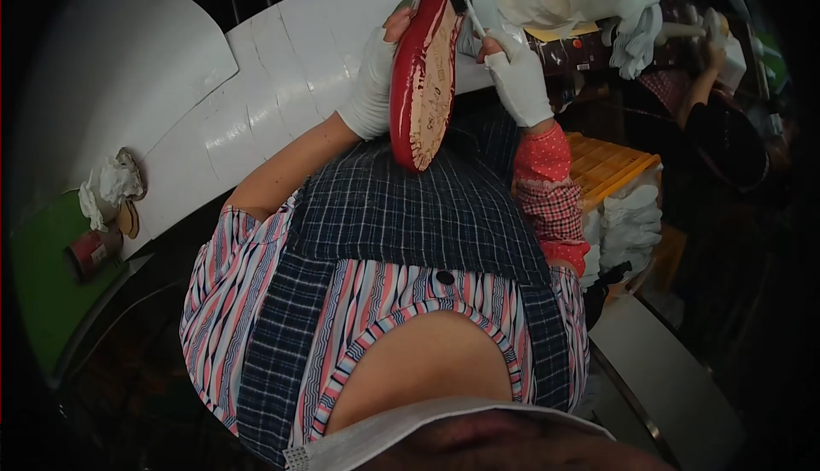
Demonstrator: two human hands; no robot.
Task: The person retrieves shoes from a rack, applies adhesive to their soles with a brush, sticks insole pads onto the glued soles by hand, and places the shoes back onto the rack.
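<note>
My left hand (373,78), in a white fingerless glove, grips a glossy red shoe (408,70) by its far left side. The shoe is tilted up on end, its bare tan underside turned to the right, with handwriting on it and gathered edges at the near end. In my right hand (518,78), also gloved in white, a thin white-handled brush (475,20) is pinched between thumb and fingers. Its dark tip meets the underside at the shoe's far end. The near end of the shoe overlaps my dark checked apron (410,215).
A white curved worktop (282,87) runs ahead and left. Crumpled white material (120,179) and a dark red can (94,251) stand at left. White cloths (639,31) hang at upper right, near another person's arm (702,87). An orange crate (611,168) sits at my right.
</note>
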